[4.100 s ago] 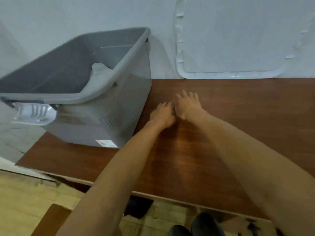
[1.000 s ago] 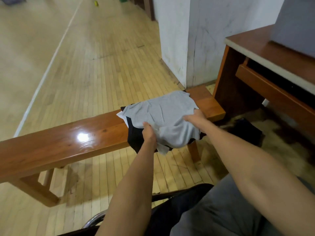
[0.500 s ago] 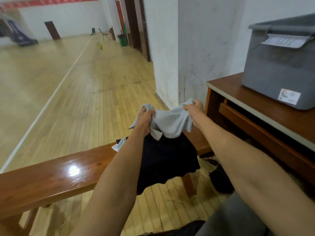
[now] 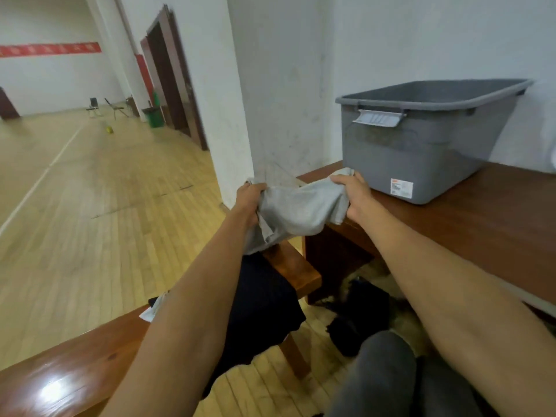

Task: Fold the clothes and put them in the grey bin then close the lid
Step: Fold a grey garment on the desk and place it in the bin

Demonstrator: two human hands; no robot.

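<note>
**Grey garment (image 4: 298, 209) held at both ends, left of grey bin (image 4: 415, 152)**

Far left: wooden floor (image 4: 90, 206), with a green waste bin (image 4: 155, 115) far back beside a dark doorway.

Near left: low desk (image 4: 75, 365) of glossy brown wood, running right beneath the left forearm. Draped over its right end and hanging off the near edge: black garment (image 4: 264, 302).

Left grip (image 4: 248, 203): fingers curled tight around the left end of the grey garment, bunched fabric trailing below the wrist.

Grey garment: stretched between the two grips, sagging in the middle, held above the low desk and in front of a white pillar (image 4: 228, 85).

Right grip (image 4: 352, 195): fingers curled around the right end of the same garment, at the left corner of the tall desk (image 4: 481, 221). Contact with that desk not determinable.

Just right of the right grip, standing on the tall desk: grey bin, top open, white latch (image 4: 379, 118) under the rim of the near wall, sticker (image 4: 401, 187) low on that wall. Bin contents hidden from this angle.

Near right: knee in grey trousers (image 4: 388, 374).
</note>
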